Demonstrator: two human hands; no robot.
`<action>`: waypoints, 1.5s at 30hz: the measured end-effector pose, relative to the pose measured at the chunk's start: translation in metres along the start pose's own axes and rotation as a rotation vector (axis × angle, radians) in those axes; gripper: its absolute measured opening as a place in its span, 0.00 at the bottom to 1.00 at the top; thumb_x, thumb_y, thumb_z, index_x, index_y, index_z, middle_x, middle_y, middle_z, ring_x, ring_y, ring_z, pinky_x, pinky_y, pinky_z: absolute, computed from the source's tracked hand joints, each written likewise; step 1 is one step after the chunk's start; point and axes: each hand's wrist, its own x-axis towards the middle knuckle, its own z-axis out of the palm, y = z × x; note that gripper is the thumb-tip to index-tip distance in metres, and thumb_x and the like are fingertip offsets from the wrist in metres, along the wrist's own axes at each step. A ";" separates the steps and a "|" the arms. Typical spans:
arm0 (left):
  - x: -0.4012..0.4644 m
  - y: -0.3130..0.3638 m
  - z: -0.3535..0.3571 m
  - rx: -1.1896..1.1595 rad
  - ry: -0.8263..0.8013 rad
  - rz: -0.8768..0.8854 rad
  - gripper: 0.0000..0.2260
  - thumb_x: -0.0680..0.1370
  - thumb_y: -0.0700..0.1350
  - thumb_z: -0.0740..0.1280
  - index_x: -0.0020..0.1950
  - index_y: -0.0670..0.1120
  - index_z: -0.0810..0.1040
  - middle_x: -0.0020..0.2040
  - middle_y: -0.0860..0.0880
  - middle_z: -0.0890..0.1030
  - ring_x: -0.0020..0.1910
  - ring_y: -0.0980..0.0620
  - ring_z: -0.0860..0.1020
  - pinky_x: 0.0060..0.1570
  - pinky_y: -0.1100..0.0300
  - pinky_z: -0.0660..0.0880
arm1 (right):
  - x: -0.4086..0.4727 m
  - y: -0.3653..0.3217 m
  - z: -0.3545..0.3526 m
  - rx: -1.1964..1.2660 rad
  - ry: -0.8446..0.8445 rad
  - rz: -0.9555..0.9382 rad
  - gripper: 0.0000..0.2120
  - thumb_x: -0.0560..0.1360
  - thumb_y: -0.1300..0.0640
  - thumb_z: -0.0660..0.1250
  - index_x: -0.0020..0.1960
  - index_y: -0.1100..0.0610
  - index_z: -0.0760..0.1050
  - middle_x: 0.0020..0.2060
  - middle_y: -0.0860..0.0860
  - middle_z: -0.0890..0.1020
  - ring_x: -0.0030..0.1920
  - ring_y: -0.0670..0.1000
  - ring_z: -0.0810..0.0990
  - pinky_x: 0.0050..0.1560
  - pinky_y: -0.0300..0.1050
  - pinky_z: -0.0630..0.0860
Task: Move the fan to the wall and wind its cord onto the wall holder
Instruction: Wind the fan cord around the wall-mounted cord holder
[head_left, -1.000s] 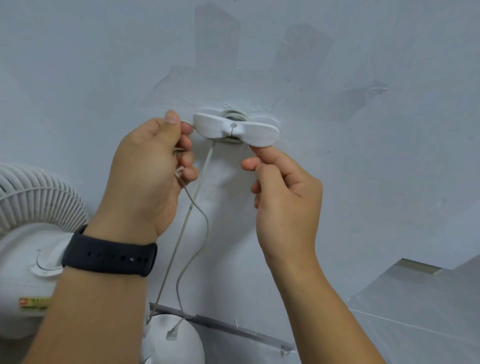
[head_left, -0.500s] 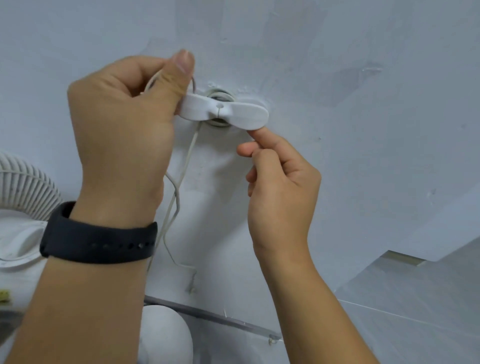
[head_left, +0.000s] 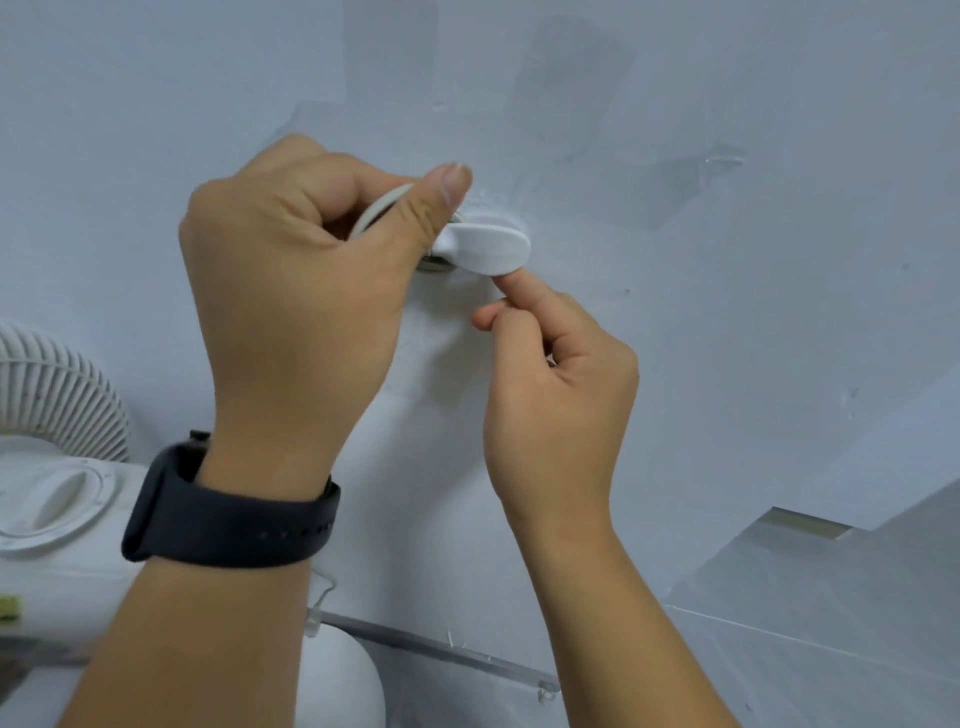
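- Pinching a loop of the white cord (head_left: 375, 209) between thumb and curled fingers, the left hand (head_left: 296, 291) was closed over the left half of the wall holder (head_left: 488, 248), a little above the middle of the frame.
- The holder was a white, wing-shaped piece fixed on a round base against the pale wall (head_left: 727, 260); only its right wing showed, the rest hidden behind the left thumb.
- How many turns of cord sat on the holder could not be told, since the hand covered that part.
- The right hand (head_left: 556, 389) was loosely curled just below the holder, its index fingertip touching the underside of the right wing and the thumb tip close beneath it; it gripped nothing that I could see.
- A dark watch band (head_left: 228, 514) ran round the left wrist, in the lower left.
- The fan (head_left: 47, 467) stood at the left edge of the frame, close by the wall: a white ribbed grille above, a white body with a round dial below it.
- A short stretch of cord, with what looked like a small plug at its end, showed low in the frame beside the left forearm, just above a rounded white object (head_left: 337, 680) at the bottom edge.
- A grey baseboard strip (head_left: 441, 652) ran along the foot of the wall, lower centre.
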 end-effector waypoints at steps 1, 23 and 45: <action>-0.001 0.000 0.001 0.018 -0.008 0.010 0.25 0.78 0.55 0.72 0.43 0.31 0.83 0.27 0.49 0.72 0.28 0.67 0.72 0.32 0.76 0.67 | 0.000 0.000 0.000 -0.011 0.004 -0.011 0.17 0.74 0.64 0.63 0.52 0.53 0.89 0.31 0.61 0.76 0.30 0.47 0.67 0.34 0.42 0.67; -0.010 -0.004 -0.002 0.178 -0.076 0.019 0.17 0.85 0.51 0.64 0.43 0.47 0.87 0.49 0.52 0.81 0.46 0.61 0.80 0.44 0.75 0.71 | 0.004 -0.006 -0.003 0.294 -0.347 0.094 0.07 0.79 0.63 0.72 0.55 0.57 0.86 0.47 0.60 0.87 0.50 0.68 0.81 0.52 0.60 0.81; -0.012 -0.008 0.002 0.098 -0.114 -0.017 0.19 0.84 0.50 0.67 0.37 0.43 0.85 0.48 0.51 0.81 0.41 0.62 0.78 0.40 0.72 0.68 | 0.019 0.006 -0.008 0.035 0.154 0.050 0.03 0.78 0.56 0.74 0.44 0.53 0.84 0.32 0.44 0.81 0.33 0.41 0.77 0.38 0.36 0.74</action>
